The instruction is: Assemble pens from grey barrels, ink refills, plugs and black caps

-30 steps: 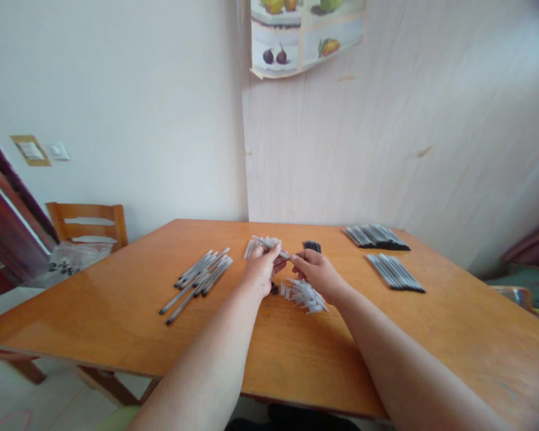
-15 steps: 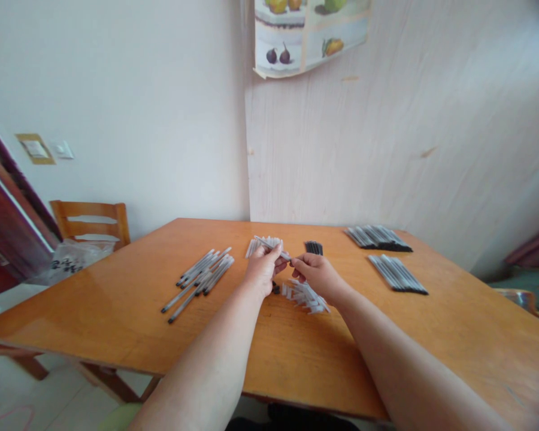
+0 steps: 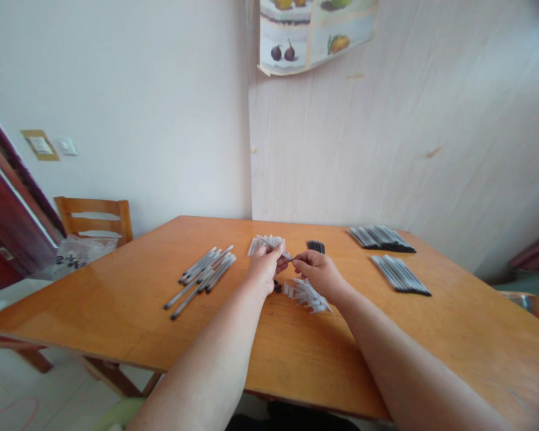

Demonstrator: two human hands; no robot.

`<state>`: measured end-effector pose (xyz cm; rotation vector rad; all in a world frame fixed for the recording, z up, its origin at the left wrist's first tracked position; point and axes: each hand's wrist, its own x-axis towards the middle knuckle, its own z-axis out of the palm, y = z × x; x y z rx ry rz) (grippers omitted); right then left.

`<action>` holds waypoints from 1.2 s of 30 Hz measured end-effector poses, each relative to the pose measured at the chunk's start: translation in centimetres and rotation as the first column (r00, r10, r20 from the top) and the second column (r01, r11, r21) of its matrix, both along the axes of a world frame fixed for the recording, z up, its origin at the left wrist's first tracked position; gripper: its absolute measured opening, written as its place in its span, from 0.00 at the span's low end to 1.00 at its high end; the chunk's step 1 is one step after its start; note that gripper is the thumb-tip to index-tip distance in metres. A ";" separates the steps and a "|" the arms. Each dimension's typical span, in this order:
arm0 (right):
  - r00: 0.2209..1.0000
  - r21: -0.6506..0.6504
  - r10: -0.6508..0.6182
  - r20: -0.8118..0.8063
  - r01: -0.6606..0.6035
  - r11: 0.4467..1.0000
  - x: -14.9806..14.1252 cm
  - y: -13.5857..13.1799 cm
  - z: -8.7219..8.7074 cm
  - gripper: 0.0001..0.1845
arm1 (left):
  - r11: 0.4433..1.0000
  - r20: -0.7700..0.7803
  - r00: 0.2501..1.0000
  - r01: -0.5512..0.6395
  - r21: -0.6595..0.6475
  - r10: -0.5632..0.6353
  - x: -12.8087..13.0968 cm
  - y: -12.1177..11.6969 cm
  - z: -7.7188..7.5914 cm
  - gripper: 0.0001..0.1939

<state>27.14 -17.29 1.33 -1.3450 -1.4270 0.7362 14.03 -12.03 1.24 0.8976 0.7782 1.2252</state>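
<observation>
My left hand (image 3: 266, 266) is closed around a slim, pale pen barrel (image 3: 269, 242), which slants down to the right. At the barrel's right end, my right hand (image 3: 313, 266) pinches a thin dark pen part; the fingers mostly cover it, so I cannot tell exactly what it is. Behind my left hand lies a row of white pen barrels (image 3: 254, 246). Below the hands are a heap of clear pen caps (image 3: 309, 297) and a few small black pieces (image 3: 277, 287). A small bundle of thin black sticks (image 3: 315, 246) sits just beyond my right hand.
Pens with black ends (image 3: 202, 275) lie loosely on the left of the wooden table (image 3: 117, 311). To the right are two neat rows, a far row of pens (image 3: 381, 237) and a nearer one (image 3: 399, 275). A chair (image 3: 94, 224) with a plastic bag (image 3: 78, 254) stands at left.
The hands stay together at the barrel's end, and a thin dark bit now shows between them. The whole view has shifted slightly; the piles look the same.
</observation>
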 end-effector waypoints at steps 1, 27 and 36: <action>1.000 0.015 -0.008 0.011 0.008 1.000 0.0 0.1 -0.1 0.11 | 1.000 -0.004 1.000 -0.005 -0.005 0.005 0.0 0.0 0.0 0.15; 0.751 0.141 -0.095 0.653 0.002 0.990 -0.5 0.1 -1.1 0.11 | 0.974 0.022 0.977 -0.211 -0.086 0.214 -1.8 1.6 0.9 0.11; 0.560 0.074 -0.058 0.826 -0.006 0.997 -1.8 -0.3 -0.9 0.13 | 0.972 0.016 0.974 -0.222 -0.081 0.224 -1.8 2.1 0.4 0.11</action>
